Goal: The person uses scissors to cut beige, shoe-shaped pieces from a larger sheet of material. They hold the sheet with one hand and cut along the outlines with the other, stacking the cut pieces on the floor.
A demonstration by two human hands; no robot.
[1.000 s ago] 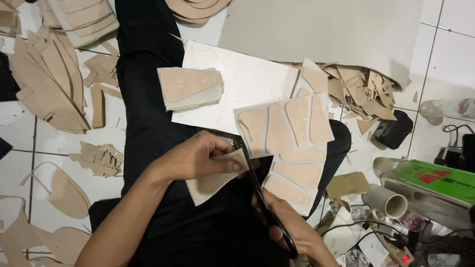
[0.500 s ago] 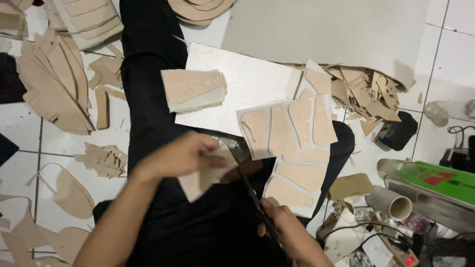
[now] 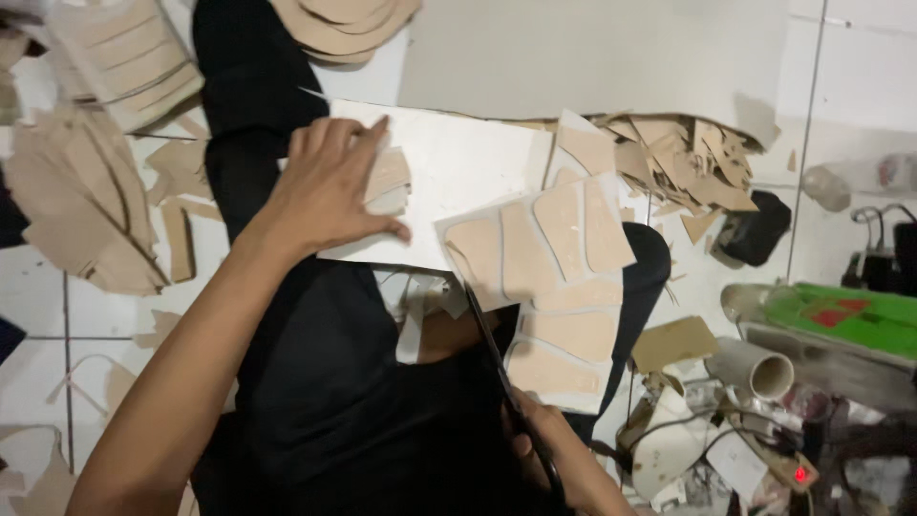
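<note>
My left hand (image 3: 330, 186) lies palm down on a small stack of cut tan pieces (image 3: 390, 182) that rests on a white board (image 3: 458, 162) across my lap. My right hand (image 3: 564, 449) grips black scissors (image 3: 501, 377) near the bottom edge, blades pointing up toward a white sheet with tan shapes marked on it (image 3: 549, 248). The scissor tips touch the lower left edge of that sheet. More marked sheets (image 3: 564, 349) hang below it over my black-clothed leg (image 3: 315, 382).
Tan offcuts (image 3: 693, 158) pile up at the upper right. Stacks of cut tan shapes (image 3: 119, 67) and scraps (image 3: 81, 201) lie on the white tiled floor at left. A green box (image 3: 841, 315), a cardboard tube (image 3: 764, 368) and cables sit at right.
My left hand has carried the cut tan piece up from my lap and laid it on the stack on the white board. The scissors have shifted slightly with my right hand.
</note>
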